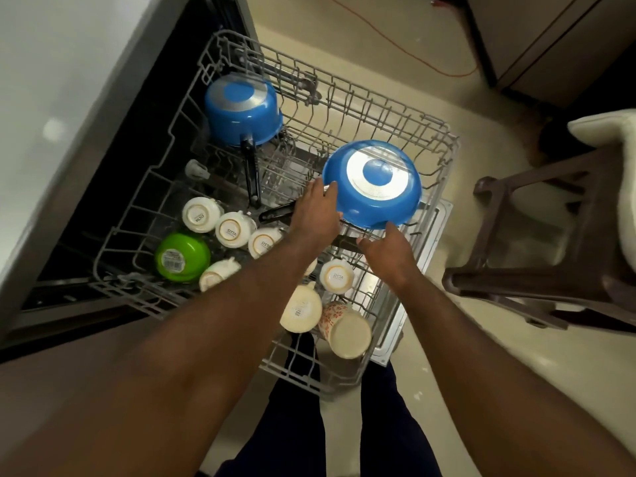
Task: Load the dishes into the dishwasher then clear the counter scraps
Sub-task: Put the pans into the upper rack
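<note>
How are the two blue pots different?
The saucepan is deep and narrow; the frying pan is shallow and wide. The saucepan sits untouched at the back; the left hand and right hand touch the frying pan. Both are blue, upside down, with silvery bases.

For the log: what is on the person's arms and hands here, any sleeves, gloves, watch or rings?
Nothing shows on them. The left hand and right hand are bare: no gloves, and no rings or watch that I can make out. Both forearms are uncovered down to the frame's edge, so no sleeve is in view. Below them, dark navy trousers show.
</note>
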